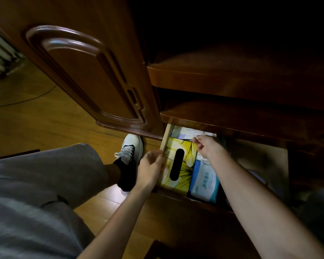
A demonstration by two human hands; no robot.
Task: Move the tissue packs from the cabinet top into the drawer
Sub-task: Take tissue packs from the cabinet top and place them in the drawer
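Grey trousers [36, 184] filled the near corner, one knee bent, and beyond them a white and black shoe [128, 156] stood on the wooden floor [45, 118] just left of the open drawer [166, 141]. Both bare forearms reached forward to that drawer. At its left wall the left hand [151, 168] rested, fingers curled over the pale wooden edge, a ring on one finger; it gripped the wall and carried nothing else. Inside the drawer, against that same wall, lay a yellow tissue box [183, 146] with a dark oval slot on top. Just right of it, touching its side, lay a blue and white tissue pack [204, 182]. At the back of the drawer, behind the yellow box, the right hand [207, 145] pinched the edge of a pale tissue pack [187, 132] between thumb and fingers, the pack lying half under the overhanging shelf [232, 113]. Above the drawer that shelf and the cabinet top [213, 77] were dark. Left of the drawer stood a carved cabinet door [86, 71].
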